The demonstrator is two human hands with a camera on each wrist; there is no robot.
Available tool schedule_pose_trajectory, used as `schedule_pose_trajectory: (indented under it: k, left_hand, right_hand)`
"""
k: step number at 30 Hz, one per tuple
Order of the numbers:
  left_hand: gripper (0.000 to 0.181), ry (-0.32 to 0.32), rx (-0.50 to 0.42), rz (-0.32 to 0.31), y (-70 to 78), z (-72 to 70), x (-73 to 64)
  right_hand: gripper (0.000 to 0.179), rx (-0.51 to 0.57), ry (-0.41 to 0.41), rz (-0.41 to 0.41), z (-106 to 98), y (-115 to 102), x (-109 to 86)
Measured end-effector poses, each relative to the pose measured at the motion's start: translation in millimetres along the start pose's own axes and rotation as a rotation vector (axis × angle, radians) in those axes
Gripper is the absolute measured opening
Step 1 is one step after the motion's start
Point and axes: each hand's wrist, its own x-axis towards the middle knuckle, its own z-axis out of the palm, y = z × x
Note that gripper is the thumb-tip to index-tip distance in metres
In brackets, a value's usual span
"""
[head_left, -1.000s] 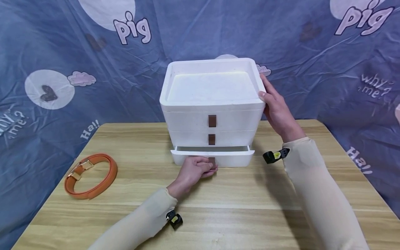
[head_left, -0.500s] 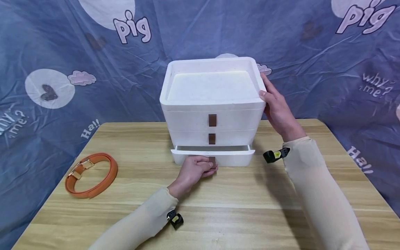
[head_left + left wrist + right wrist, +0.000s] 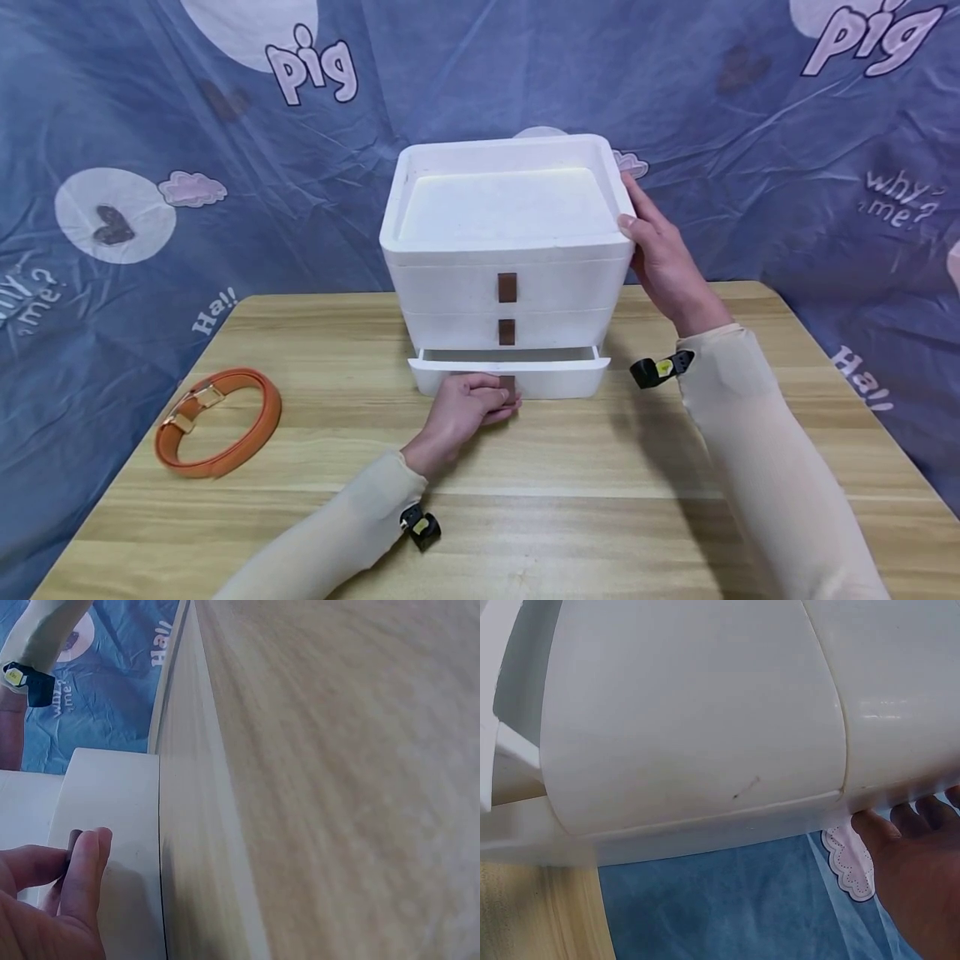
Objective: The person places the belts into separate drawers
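A white drawer unit with brown pull tabs stands at the back of the table, its shallow top tray holding nothing. Its bottom drawer is partly pulled out, and the part of its inside that shows looks bare. My left hand pinches the bottom drawer's brown tab between thumb and fingers; the left wrist view shows this tab edge-on. At the unit's upper right corner, my right hand grips the rim, thumb near the top edge. In the right wrist view, the right hand's fingertips meet the white side wall.
An orange belt with gold-coloured metal parts lies looped on the left of the wooden table. Behind the table hangs a blue printed cloth. Each sleeve carries a small black wrist device.
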Motion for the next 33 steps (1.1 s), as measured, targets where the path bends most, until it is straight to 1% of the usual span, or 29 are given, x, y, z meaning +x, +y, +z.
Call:
schedule_pose_trajectory:
  k: [11,18,29,33]
  left_hand:
    - [0.020,0.003,0.007,0.028,-0.4,0.0,-0.9]
    - [0.022,0.004,-0.002,0.030,-1.4,-1.2,-0.3]
    - [0.022,-0.006,-0.007,0.031,-2.8,0.4,-7.6]
    - [0.022,-0.006,0.008,0.033,-3.2,-0.4,-9.9]
  right_hand:
    - [0.062,-0.006,-0.008,-0.005,0.3,0.4,0.4]
    - [0.062,-0.008,-0.009,-0.008,0.4,0.7,-0.1]
    - [0.062,0.015,-0.013,-0.014,0.8,0.5,0.5]
    - [0.062,0.012,-0.011,-0.010,0.7,1.3,0.2]
